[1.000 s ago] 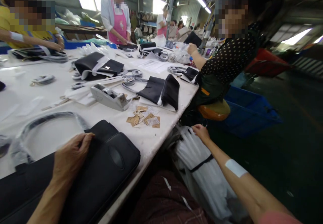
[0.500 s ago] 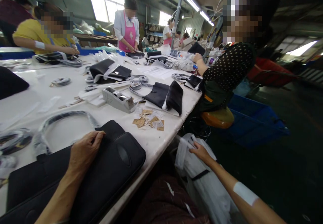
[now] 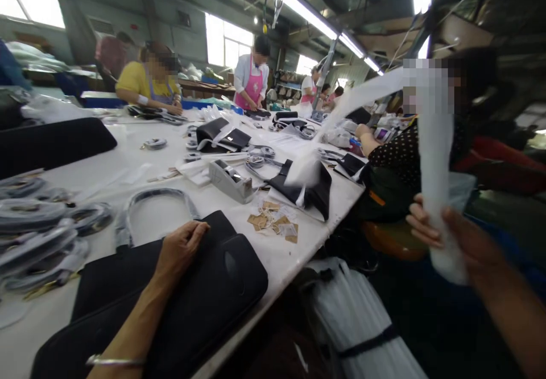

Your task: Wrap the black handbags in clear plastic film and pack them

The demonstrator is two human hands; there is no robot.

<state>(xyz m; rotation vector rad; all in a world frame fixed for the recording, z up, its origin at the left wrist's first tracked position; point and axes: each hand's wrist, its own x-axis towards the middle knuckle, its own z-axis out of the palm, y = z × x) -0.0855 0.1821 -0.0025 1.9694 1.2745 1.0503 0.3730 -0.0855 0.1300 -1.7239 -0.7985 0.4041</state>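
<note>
A black handbag (image 3: 205,305) lies on the table in front of me, its handle (image 3: 160,197) wrapped in clear film and standing up in a loop. My left hand (image 3: 181,248) rests on the bag with its fingers curled closed at the bag's upper edge. Out to the right, my right hand (image 3: 469,242) grips a long, whitish, soft-looking strip of packing sheet (image 3: 435,157). The strip rises, folds over and trails left above the table, blurred by motion. Below the table edge is a bundle of similar white sheets (image 3: 354,305) with a black band around it.
A tape dispenser (image 3: 230,180) stands beyond the bag, near brown tags with strings (image 3: 273,219). Wrapped straps (image 3: 38,237) are heaped at the left. Other black bags (image 3: 224,134) lie farther off. A co-worker in a dotted top (image 3: 401,151) sits at the right; others work across the table (image 3: 128,151).
My right hand has risen from the white bundle at the table's side, drawing a strip up with it. My left hand stays on the bag. The view has turned left.
</note>
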